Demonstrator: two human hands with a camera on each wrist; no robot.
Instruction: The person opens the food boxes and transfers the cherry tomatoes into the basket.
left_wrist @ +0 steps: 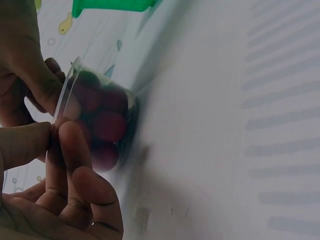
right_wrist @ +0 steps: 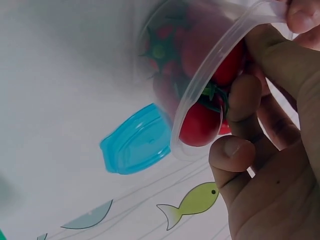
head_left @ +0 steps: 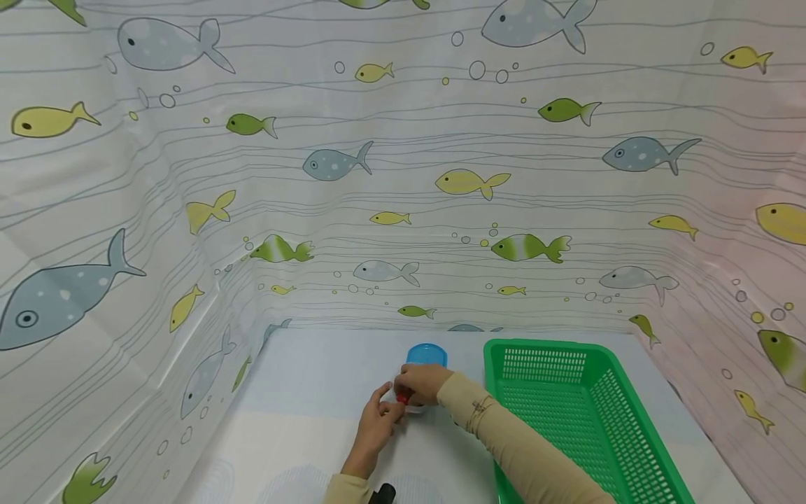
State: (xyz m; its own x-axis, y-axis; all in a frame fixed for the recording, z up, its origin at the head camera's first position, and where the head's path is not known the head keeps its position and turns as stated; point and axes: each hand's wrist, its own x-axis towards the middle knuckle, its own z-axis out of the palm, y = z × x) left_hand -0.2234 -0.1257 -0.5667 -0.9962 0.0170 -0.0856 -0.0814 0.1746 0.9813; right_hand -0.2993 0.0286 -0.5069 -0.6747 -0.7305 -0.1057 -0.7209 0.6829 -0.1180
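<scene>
A clear plastic tub (left_wrist: 75,70) with several red cherry tomatoes (right_wrist: 200,125) in it stands on the table. In the left wrist view my left hand (head_left: 376,425) pinches the tub's rim between thumb and fingers. My right hand (head_left: 423,383) reaches into the tub's mouth from above. Its fingers curl at the tomatoes in the right wrist view and appear to grip one; the exact contact is partly hidden. Green stems show on some tomatoes. Just behind the tub lies a shallow blue plastic dish or lid (head_left: 427,354), partly covered by the right hand in the head view.
A large green plastic basket (head_left: 548,344) stands to the right, under the right forearm. Fish-patterned sheeting (head_left: 403,245) rises at the back and both sides. The white tabletop (head_left: 302,392) extends left of the hands.
</scene>
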